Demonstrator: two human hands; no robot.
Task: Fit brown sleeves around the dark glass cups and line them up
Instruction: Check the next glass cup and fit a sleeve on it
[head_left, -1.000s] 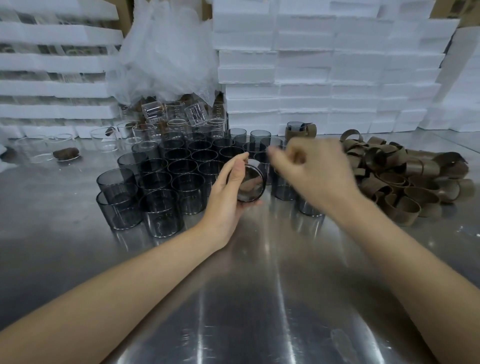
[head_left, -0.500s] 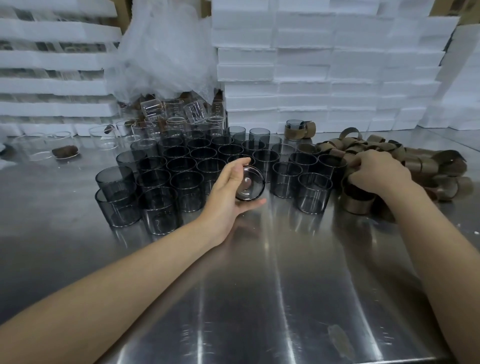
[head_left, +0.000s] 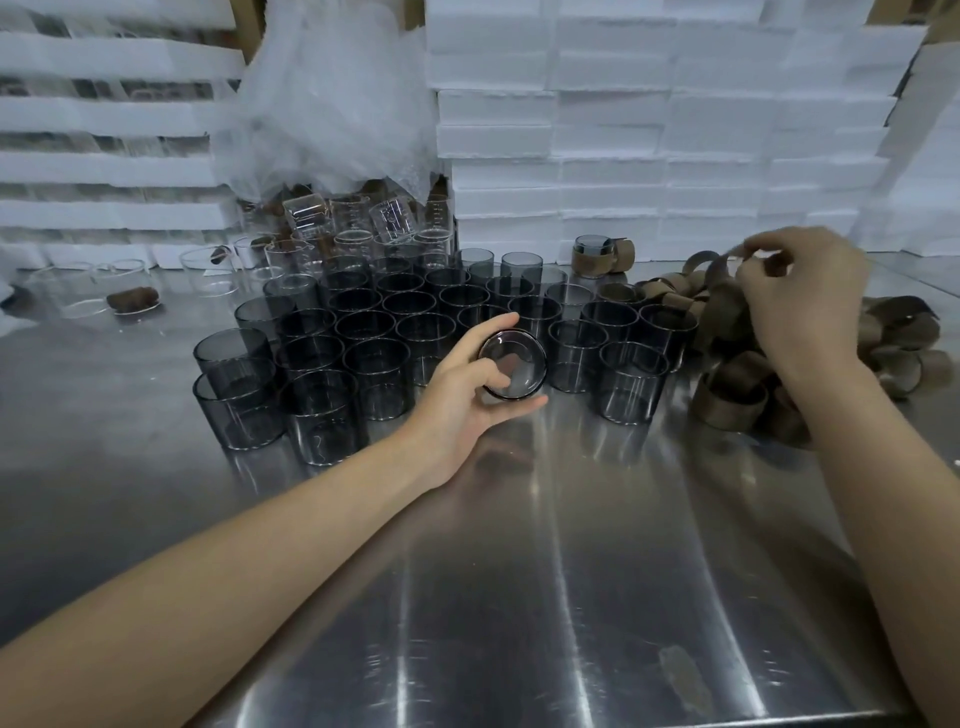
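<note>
My left hand (head_left: 467, 387) grips one dark glass cup (head_left: 511, 366) tipped on its side, its base toward me, just above the steel table (head_left: 519, 571). Behind it stand several bare dark glass cups (head_left: 363, 332) in a tight cluster. My right hand (head_left: 802, 291) is raised over the heap of brown sleeves (head_left: 737, 389) at the right and pinches one brown sleeve (head_left: 719, 265) between thumb and fingers. One sleeved cup (head_left: 592, 254) stands at the back by a loose sleeve.
Stacks of white foam trays (head_left: 649, 130) wall the back and left. A crumpled plastic bag (head_left: 322, 114) hangs over clear glass cups (head_left: 353, 228). Clear dishes (head_left: 88, 291) lie at the far left. The table's front edge runs along the bottom right.
My right hand swung from in front of the held cup over to the sleeve heap, then lifted off it with one sleeve pinched. The left hand kept holding its cup in place.
</note>
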